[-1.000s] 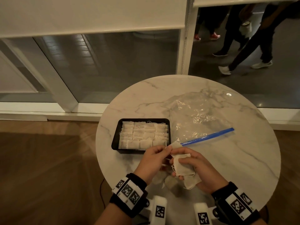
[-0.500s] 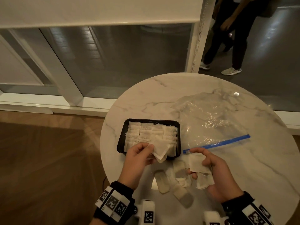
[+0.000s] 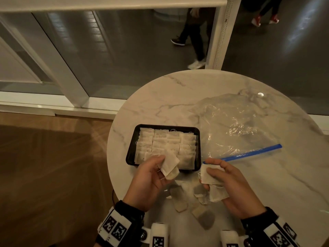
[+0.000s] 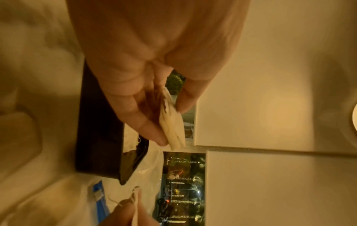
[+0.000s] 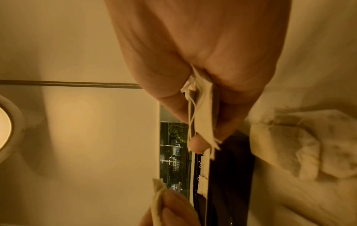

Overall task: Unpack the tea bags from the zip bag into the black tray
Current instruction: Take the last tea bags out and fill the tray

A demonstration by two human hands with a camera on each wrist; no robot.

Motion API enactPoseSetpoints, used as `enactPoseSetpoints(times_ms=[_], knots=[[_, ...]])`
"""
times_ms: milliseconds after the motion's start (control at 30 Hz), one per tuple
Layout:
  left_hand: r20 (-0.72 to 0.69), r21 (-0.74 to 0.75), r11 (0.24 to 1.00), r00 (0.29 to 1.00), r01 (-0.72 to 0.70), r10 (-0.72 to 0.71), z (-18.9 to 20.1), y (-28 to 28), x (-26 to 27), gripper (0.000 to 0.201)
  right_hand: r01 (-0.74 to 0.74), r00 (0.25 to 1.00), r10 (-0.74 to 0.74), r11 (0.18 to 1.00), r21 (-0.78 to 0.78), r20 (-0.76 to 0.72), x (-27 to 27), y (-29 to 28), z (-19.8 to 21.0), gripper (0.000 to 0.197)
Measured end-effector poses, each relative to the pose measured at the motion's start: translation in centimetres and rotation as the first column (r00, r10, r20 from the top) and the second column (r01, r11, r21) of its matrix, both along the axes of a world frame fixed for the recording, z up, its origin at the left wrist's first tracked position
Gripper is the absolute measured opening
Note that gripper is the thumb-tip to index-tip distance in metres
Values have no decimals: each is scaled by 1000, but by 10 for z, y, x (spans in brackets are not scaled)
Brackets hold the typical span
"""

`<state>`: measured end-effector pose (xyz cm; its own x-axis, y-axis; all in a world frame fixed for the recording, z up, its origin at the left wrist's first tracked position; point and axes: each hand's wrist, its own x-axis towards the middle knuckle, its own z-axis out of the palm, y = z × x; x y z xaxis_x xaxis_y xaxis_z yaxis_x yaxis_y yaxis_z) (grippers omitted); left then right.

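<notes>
A black tray (image 3: pixel 130 148) on the round marble table holds rows of several tea bags (image 3: pixel 165 141). My left hand (image 3: pixel 151 177) pinches a pair of tea bags (image 3: pixel 170 165) just over the tray's near edge; the left wrist view shows the pinched tea bags (image 4: pixel 172 122) between thumb and fingers. My right hand (image 3: pixel 231 182) holds a small stack of tea bags (image 3: pixel 207 175), seen edge-on as held tea bags (image 5: pixel 204 114) in the right wrist view. The clear zip bag (image 3: pixel 235 127) with its blue zip strip (image 3: pixel 252 152) lies flat to the right of the tray.
Several loose tea bags (image 3: pixel 179 198) lie on the table (image 3: pixel 267 184) between my wrists, near its front edge. A glass door with a white frame (image 3: pixel 219 32) stands behind the table, with people's legs (image 3: pixel 195 38) walking beyond it. Wooden floor lies to the left.
My hands have separated: the left took tea bags from the right hand's stack and carried them left to the tray's near edge. The right hand stayed near the zip strip.
</notes>
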<state>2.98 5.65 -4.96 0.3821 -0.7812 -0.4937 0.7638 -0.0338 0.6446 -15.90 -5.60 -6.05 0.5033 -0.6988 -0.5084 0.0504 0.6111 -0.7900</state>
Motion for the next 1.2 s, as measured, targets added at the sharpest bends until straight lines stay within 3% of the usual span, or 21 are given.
enactPoseSetpoints(times_ms=[67,167,300,400,467,700,767,833,967,1067,1133,1200], knots=[[158,69,992,981,101,-111,-5,2,-4,31,6,1000,-6,1000,28,7,1,2,-2,26],[413,195,961,873,195,-260,-15,5,-9,14,20,999,-21,998,61,25,3,2,-5,26],[651,335,903,627,269,-428,-27,8,-10,14,30,997,-35,996,87,63,3,1,-4,29],[722,482,824,397,297,-566,-30,9,-10,15,31,996,-40,994,102,86,0,0,-3,30],[757,528,807,283,265,-588,-27,10,-14,17,35,994,-47,992,120,102,-2,0,-3,32],[809,510,828,197,232,-553,-18,11,-16,16,44,981,-88,969,244,172,-8,-2,-6,42],[824,487,849,213,205,-525,-17,11,-14,13,34,970,-100,958,284,223,-9,-3,-5,46],[817,458,865,286,204,-500,-16,11,-14,17,22,957,-108,952,304,269,-9,-3,-3,52],[738,351,920,554,175,-386,-5,9,-20,26,-41,957,-30,971,237,290,-11,-1,1,68],[554,329,938,782,110,-286,2,4,-27,33,-127,960,83,980,153,267,-10,3,5,69],[463,329,938,847,109,-260,3,2,-29,36,-177,959,147,978,110,241,-8,6,8,67],[465,335,935,844,113,-268,3,2,-30,28,-218,957,200,974,67,210,-7,10,11,65]])
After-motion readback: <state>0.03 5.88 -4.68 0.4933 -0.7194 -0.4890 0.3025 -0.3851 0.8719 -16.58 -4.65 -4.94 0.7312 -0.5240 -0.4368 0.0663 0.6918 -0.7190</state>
